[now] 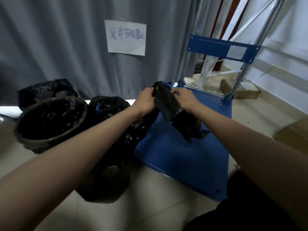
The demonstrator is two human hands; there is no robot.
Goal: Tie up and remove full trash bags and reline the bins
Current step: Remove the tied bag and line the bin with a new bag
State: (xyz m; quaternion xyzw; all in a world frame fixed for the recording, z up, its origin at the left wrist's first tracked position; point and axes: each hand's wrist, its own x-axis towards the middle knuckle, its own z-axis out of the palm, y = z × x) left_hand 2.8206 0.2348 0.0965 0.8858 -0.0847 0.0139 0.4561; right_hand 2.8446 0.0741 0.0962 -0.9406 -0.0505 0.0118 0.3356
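Both hands grip the top of a crumpled black trash bag (168, 104) held above a blue cart platform. My left hand (146, 100) clutches its left edge, and my right hand (185, 100) pinches its right edge near a blue drawstring. The bag hangs down limp between them. A round bin (50, 139) lined with a black bag stands on the floor at left. A full black trash bag (115, 147) lies on the floor between the bin and the cart. Another full black bag (45, 90) sits behind the bin.
A blue platform cart (183, 160) with an upright metal handle (221, 49) stands ahead on the right. A grey curtain (66, 47) with a handwritten paper sign (125, 37) hangs behind. Cardboard (290, 132) lies on the tiled floor at right.
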